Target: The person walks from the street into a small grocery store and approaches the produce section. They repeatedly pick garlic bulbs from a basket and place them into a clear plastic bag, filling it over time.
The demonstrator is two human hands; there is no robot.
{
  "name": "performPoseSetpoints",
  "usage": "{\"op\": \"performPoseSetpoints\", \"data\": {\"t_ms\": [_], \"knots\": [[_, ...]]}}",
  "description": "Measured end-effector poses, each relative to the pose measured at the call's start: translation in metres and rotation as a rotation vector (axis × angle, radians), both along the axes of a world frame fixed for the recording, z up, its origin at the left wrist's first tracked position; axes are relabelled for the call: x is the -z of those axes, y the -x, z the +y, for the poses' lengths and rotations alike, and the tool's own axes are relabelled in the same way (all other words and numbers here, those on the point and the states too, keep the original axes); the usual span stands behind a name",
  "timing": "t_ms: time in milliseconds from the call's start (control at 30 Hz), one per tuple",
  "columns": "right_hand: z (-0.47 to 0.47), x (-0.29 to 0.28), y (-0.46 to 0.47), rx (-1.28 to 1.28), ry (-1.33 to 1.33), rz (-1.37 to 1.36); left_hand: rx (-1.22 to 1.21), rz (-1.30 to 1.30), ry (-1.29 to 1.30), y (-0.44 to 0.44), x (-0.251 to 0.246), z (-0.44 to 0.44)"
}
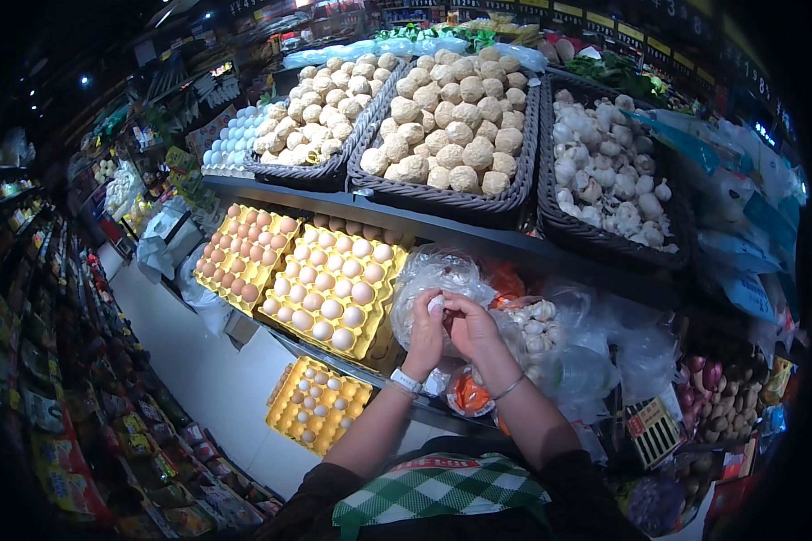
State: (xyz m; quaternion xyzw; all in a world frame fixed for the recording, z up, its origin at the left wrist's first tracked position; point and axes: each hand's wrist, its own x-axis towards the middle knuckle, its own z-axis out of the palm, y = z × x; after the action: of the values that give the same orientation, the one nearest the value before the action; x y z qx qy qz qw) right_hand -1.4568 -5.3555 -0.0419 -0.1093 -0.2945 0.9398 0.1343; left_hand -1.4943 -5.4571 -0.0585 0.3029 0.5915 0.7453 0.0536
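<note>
In front of me, my left hand [426, 337] holds a small white piece of garlic [436, 302] between thumb and fingers. My right hand [475, 331] meets it from the other side, its fingertips curled against the piece. Fingers cover most of the garlic, so whether it is a whole bulb cannot be made out. Beneath and behind the hands lies a crumpled clear plastic bag [440, 267]. Loose garlic bulbs [536, 324] rest to the right of my right hand. Higher up, a dark woven basket [547, 182] is full of garlic bulbs [605, 172].
Yellow egg trays [285, 343] with eggs stand left of my hands; another egg tray [355, 391] sits lower, near the floor. Two woven baskets of pale round balls [463, 115] fill the upper shelf [406, 220]. Shallots [700, 379] and plastic bags [737, 250] are at right.
</note>
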Motion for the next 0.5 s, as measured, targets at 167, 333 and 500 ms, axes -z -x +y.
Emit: {"op": "performPoseSetpoints", "data": {"t_ms": [167, 333, 500], "knots": [[-0.004, 0.005, -0.001, -0.05, 0.089, -0.002, -0.257, 0.434, 0.249, -0.011, -0.01, -0.004], [-0.01, 0.007, 0.001, -0.027, 0.129, -0.015, -0.136, 0.211, 0.036, -0.019, -0.008, 0.002], [-0.01, 0.009, 0.004, 0.032, 0.139, -0.135, -0.198, 0.294, 0.078, -0.022, -0.003, 0.004]]}}
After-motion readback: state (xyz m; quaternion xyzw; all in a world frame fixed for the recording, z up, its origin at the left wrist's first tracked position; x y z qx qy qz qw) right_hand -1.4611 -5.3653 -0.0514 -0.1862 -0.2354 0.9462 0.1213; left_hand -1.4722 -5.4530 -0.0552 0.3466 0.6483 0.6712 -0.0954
